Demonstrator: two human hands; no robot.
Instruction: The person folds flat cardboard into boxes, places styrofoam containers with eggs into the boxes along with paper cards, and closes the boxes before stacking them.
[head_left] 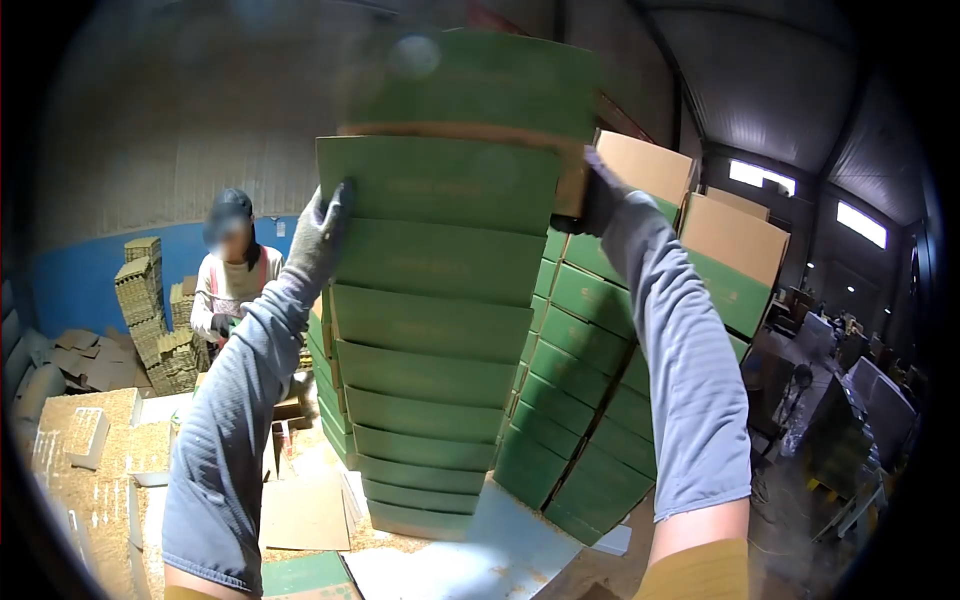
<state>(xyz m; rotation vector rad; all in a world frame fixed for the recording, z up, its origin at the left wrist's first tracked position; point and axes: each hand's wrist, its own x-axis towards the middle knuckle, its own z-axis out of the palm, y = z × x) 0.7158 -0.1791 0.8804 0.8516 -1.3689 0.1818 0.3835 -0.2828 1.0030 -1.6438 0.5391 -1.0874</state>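
A tall stack of green cardboard boxes (430, 320) rises in front of me, one box set on another. At its top is a slightly blurred green box (480, 85) with a brown lower edge. My left hand (325, 225), in a grey glove with dark fingertips, grips the left side of the upper boxes. On the right side, my right hand (600, 190) is closed at the edge of the upper boxes, its dark glove partly in shadow. Which of the upper two boxes each hand bears on is hard to tell. Both forearms wear grey sleeves.
More green boxes (570, 350) are stacked close on the right, some with brown flaps up. A person (235, 270) in a dark cap stands at the left, near piles of pale slotted pieces (145, 300). Flat cardboard (305, 512) lies below.
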